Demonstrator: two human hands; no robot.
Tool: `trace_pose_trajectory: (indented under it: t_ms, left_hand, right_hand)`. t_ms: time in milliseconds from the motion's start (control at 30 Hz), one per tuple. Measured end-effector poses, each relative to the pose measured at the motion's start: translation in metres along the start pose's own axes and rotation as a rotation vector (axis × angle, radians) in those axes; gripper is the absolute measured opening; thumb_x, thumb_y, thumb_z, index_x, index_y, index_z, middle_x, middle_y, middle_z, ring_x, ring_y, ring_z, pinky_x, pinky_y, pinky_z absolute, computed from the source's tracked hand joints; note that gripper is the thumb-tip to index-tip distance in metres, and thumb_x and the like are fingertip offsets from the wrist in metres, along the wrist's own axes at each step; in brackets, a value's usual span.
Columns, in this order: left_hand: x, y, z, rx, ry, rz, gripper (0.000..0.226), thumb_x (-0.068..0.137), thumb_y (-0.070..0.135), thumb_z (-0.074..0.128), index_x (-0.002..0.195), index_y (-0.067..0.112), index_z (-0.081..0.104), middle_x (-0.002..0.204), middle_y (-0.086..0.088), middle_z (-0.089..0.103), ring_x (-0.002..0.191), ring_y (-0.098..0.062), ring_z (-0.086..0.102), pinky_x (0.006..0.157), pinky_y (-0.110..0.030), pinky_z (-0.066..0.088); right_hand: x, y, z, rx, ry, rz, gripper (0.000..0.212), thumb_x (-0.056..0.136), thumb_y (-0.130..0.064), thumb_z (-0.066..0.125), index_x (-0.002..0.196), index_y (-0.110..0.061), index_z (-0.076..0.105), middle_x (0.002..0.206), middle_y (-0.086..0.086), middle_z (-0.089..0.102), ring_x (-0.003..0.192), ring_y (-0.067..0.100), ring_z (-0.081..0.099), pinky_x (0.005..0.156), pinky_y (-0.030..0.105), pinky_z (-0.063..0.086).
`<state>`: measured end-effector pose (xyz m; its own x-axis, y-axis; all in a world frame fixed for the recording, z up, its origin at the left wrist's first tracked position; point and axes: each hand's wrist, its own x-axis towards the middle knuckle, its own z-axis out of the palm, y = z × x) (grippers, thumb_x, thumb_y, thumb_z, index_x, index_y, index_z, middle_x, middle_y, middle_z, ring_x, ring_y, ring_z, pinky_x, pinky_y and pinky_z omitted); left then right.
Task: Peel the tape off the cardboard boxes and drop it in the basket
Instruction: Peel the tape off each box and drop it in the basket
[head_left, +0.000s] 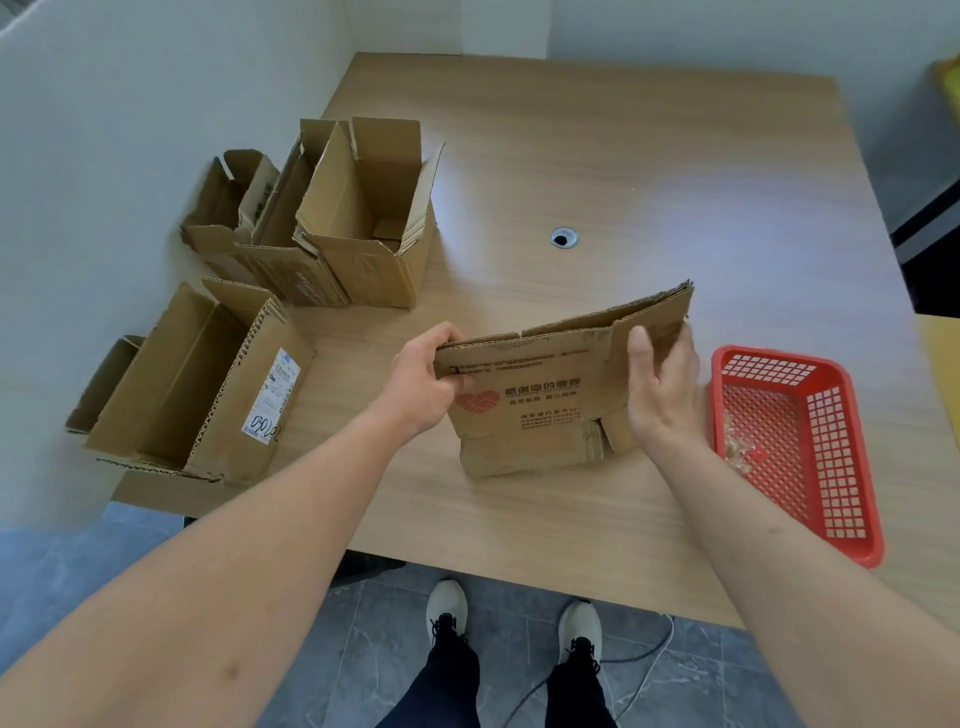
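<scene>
From the head camera, the only view I have, I am looking down on a wooden table (597, 171) with the box in hand (556, 384) standing on it near the middle, held up between both hands. My left hand (423, 382) grips the box's left edge, thumb on the near face and fingers curled over the top and behind. My right hand (662, 387) lies flat against the right end with fingers straight and together, steadying rather than pinching. The box looks flattened or part-collapsed, printed face toward me with a red heart mark and lines of text. I cannot make out any clear strip of tape on the face I see. The red basket (800, 447) sits just to the right of the box, with what looks like a little crumpled tape (737, 447) in its near left corner. Four opened boxes stand well apart on the left: one with a shipping label (192, 384) nearer me and a cluster of three (322, 218) farther back. I judge this as the inspecting step: turning the box to hunt for tape. Next I would need to find a loose tape end, pinch it with the right fingertips and hold the card firm with the left.
</scene>
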<state>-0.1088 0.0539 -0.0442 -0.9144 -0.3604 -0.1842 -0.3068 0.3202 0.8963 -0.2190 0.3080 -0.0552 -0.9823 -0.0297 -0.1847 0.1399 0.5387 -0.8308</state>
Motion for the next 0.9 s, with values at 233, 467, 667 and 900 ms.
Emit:
trace_pose_trajectory:
  t_ms: [233, 467, 667, 900]
  left_hand:
    - [0.008, -0.022, -0.028, -0.225, 0.04, -0.139, 0.042, 0.08, 0.001, 0.083, 0.107, 0.023, 0.059, 0.1, 0.0, 0.076, 0.096, -0.015, 0.072, 0.079, -0.032, 0.059]
    - [0.013, -0.038, -0.013, -0.472, 0.073, -0.402, 0.064, 0.072, 0.053, 0.088, 0.124, 0.024, 0.064, 0.12, 0.002, 0.074, 0.108, -0.017, 0.071, 0.088, -0.041, 0.058]
    - [0.014, -0.074, 0.008, -0.14, 0.001, -0.471, 0.049, 0.093, 0.038, 0.073, 0.133, 0.029, 0.048, 0.127, 0.011, 0.066, 0.112, -0.008, 0.064, 0.102, -0.039, 0.052]
    - [0.022, -0.103, 0.034, 0.201, 0.02, -0.435, 0.063, 0.1, 0.044, 0.058, 0.154, 0.053, 0.026, 0.157, 0.005, 0.041, 0.142, -0.02, 0.043, 0.117, -0.039, 0.036]
  right_hand:
    - [0.001, 0.014, 0.004, -0.092, 0.004, 0.08, 0.106, 0.074, -0.085, 0.062, 0.15, -0.018, 0.031, 0.143, 0.008, 0.049, 0.133, 0.029, 0.049, 0.112, 0.049, 0.042]
    - [0.025, 0.011, 0.02, -0.047, 0.019, 0.19, 0.071, 0.081, -0.078, 0.062, 0.116, -0.021, 0.035, 0.119, 0.002, 0.057, 0.106, 0.027, 0.061, 0.089, 0.045, 0.052]
    - [0.045, 0.03, 0.034, -0.034, -0.012, 0.321, 0.044, 0.096, -0.037, 0.065, 0.126, -0.022, 0.037, 0.127, 0.003, 0.059, 0.118, 0.028, 0.06, 0.09, 0.037, 0.048]
    - [0.037, 0.057, 0.051, -0.242, -0.209, 0.138, 0.074, 0.09, -0.014, 0.07, 0.155, -0.033, 0.039, 0.151, 0.004, 0.041, 0.138, 0.02, 0.044, 0.11, 0.02, 0.029]
